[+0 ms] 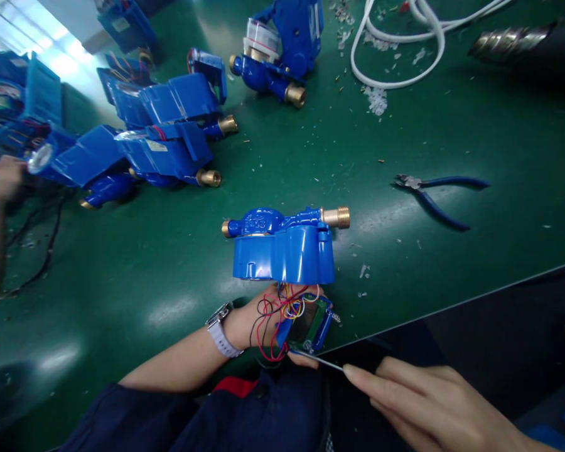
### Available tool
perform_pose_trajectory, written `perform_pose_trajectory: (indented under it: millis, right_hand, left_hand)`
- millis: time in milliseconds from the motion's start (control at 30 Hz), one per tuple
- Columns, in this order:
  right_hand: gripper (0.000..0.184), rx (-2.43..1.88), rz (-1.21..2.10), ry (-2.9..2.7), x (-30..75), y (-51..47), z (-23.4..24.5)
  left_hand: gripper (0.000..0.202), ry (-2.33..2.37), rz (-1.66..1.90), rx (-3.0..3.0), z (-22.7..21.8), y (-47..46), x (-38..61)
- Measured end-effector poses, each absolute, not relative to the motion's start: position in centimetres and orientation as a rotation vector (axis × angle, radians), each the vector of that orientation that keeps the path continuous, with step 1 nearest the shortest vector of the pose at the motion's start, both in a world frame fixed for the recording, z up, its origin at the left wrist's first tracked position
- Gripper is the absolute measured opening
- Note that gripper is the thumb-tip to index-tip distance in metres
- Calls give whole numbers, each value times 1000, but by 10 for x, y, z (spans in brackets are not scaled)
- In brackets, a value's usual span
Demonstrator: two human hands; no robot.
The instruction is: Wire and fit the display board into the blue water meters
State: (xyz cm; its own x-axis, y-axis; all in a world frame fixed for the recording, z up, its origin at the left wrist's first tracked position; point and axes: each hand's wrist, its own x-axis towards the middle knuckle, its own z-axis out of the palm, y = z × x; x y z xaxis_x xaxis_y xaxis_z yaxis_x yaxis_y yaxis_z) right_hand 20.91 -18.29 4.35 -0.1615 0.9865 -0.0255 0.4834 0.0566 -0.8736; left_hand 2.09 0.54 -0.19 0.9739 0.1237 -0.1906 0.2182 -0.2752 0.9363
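Fingers of the left hand [252, 320] clasp the display module [306, 326], unseated on wires [282, 311] from the blue meter [282, 248] just beyond them, while fingers of the right hand [428, 402] pinch a thin tool [317, 359].

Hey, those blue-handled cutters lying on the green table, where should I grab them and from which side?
Grip the cutters by the two blue handles, coming from the right: they splay open that way, flat on the table, with the metal tip pointing left. The right hand is nearer but pinches a thin tool; the left hand holds the water meter.
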Motion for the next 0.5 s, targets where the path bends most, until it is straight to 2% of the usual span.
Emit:
perform_pose_trajectory:
  millis: [167,300,367,500]
  right_hand:
    - [28,-1656,1297,-1482,208,-183,43]
    - [35,-1521,1063,-1705,208,-184,42]
    - [36,-1497,1064,-1724,207,-183,41]
    - [34,-1605,1363,-1488,203,-180,43]
  left_hand:
    - [59,139,34,1960,-6,9,21]
    - [57,131,16,1932,-12,10,20]
    - [59,80,58,1975,-15,10,20]
    - [67,78,144,2143,-15,11,21]
